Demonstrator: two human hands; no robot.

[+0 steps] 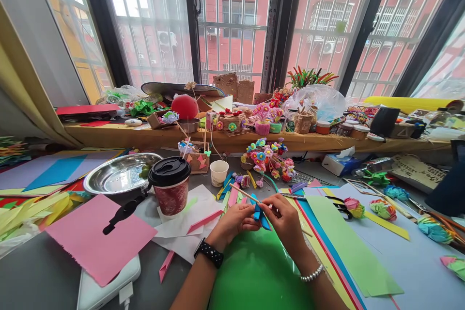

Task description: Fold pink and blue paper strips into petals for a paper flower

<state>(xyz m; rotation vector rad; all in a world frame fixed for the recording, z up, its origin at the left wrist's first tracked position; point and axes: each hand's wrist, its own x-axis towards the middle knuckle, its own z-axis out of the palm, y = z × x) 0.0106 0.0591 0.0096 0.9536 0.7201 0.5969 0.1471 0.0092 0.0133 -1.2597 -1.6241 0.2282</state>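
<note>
My left hand (235, 223), with a black watch on its wrist, and my right hand (284, 219), with a silver bracelet, meet over a green sheet (254, 271). Both pinch a folded blue paper piece (260, 214) set on a thin wooden stick (244, 194) that slants up to the left. The fingers of both hands are closed round the blue paper.
A lidded red paper cup (170, 185) and a steel bowl (118, 173) stand to the left. A pink sheet (98, 237) lies on a white device (105, 290). Coloured papers and paper flowers (354, 207) cover the right. A paper-flower bouquet (268, 157), a small white cup (219, 172) and a cluttered sill lie beyond.
</note>
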